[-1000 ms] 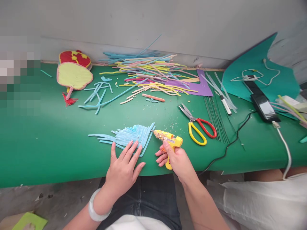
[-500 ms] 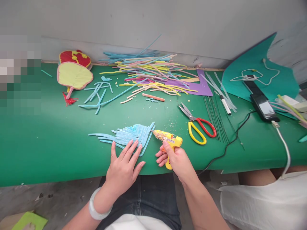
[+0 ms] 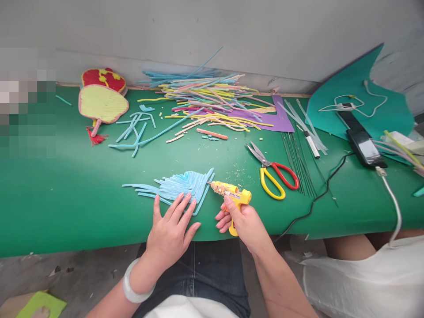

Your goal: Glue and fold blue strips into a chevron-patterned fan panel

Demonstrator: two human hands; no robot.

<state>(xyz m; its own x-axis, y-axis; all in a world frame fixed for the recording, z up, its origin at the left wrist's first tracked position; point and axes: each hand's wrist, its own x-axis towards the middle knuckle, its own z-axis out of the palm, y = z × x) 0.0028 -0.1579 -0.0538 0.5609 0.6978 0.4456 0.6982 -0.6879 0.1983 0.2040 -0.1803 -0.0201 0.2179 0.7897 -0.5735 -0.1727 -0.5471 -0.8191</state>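
Note:
A fan-shaped piece of light blue strips point(image 3: 180, 187) lies on the green table point(image 3: 66, 207) near its front edge. My left hand point(image 3: 170, 232) rests flat on it, fingers spread, pressing its near edge. My right hand point(image 3: 243, 221) grips a yellow glue gun point(image 3: 232, 194), its nozzle touching the right edge of the blue piece. A pale bangle sits on my left wrist.
A heap of coloured strips point(image 3: 205, 99) lies at the back on purple paper point(image 3: 280, 119). Scissors with red and yellow handles point(image 3: 273, 174), thin green wires point(image 3: 298, 161), a black cord, a phone point(image 3: 364, 148) and two fans point(image 3: 102, 99) lie around. Another person in white sits at my right.
The glue gun's nozzle has crept slightly left along the blue piece's edge. My left hand stays put.

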